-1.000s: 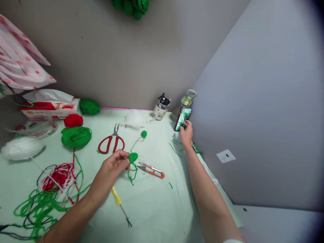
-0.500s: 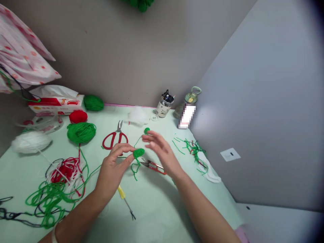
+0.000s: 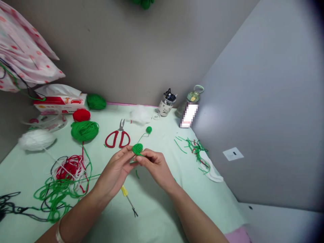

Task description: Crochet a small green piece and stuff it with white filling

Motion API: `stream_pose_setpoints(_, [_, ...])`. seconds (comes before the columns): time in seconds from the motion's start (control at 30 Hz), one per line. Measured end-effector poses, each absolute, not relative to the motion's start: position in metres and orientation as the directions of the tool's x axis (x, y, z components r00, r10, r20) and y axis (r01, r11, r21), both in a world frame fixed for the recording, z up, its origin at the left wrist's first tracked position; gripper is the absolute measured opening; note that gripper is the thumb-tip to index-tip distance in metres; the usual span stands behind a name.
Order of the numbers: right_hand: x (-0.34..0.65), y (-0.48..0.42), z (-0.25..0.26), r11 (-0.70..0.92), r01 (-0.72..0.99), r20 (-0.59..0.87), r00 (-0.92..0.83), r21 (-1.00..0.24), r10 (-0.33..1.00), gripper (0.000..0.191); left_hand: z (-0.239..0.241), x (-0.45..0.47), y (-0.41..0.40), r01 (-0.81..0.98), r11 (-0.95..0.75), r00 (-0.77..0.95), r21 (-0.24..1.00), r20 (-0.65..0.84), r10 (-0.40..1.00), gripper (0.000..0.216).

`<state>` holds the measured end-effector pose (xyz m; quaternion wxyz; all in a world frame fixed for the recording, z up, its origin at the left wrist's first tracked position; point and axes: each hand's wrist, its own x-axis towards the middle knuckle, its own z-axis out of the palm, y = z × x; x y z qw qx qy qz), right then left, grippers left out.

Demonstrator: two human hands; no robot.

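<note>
A small green crocheted piece [image 3: 137,149] is pinched between the fingers of my left hand [image 3: 115,168], its stitched face turned up. My right hand [image 3: 158,167] is closed at the lower edge of the same piece, thumb against fingers; whether it also grips the yarn tail cannot be made out. Just beyond them lies a small green crocheted ball [image 3: 149,130] with a thin strand running toward the piece. Red-handled scissors [image 3: 121,136] rest to the far left of my hands. A yellow-handled tool [image 3: 125,191] with a thin metal shaft lies below my left hand.
At left are green yarn [image 3: 84,131], red yarn [image 3: 81,115], white yarn [image 3: 37,139] and a tangle of strands [image 3: 59,184]. White stuffing [image 3: 140,114], a pen cup [image 3: 165,106], a bottle [image 3: 194,96] and a phone [image 3: 189,115] stand at the back. Yarn scraps [image 3: 196,148] lie right.
My right hand has come in from the right and closed on the crocheted piece, which has turned in my left fingers. The orange-handled thread snips have gone from view near my right hand.
</note>
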<state>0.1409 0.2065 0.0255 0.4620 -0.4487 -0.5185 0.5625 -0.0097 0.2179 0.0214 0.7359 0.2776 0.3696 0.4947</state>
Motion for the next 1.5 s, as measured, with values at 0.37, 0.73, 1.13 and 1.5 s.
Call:
stream_pose_setpoints(0.37, [0.156,0.205,0.031,-0.025,-0.412,0.034,-0.135,-0.911,0.99,0.035,0.02,-0.007,0.214,-0.334,0.263,0.183,0.905,-0.211,0.96,0.023])
stream_pose_setpoints(0.73, [0.15,0.204,0.026,0.01,0.131,0.002,-0.064,-0.991,0.998,0.031,0.016,-0.007,0.213,-0.073,0.062,0.044,0.995,-0.059,0.997,0.017])
stream_pose_setpoints(1.13, [0.15,0.201,0.013,0.374,0.698,0.347,-0.189,-0.61,0.919,0.013,0.005,-0.005,0.214,0.156,-0.151,0.054,0.976,0.144,0.988,0.007])
stream_pose_setpoints(1.5, [0.16,0.209,0.02,0.014,0.392,-0.001,-0.038,-0.92,0.999,0.018,0.003,-0.014,0.215,0.189,-0.233,0.266,0.954,0.178,0.947,0.023])
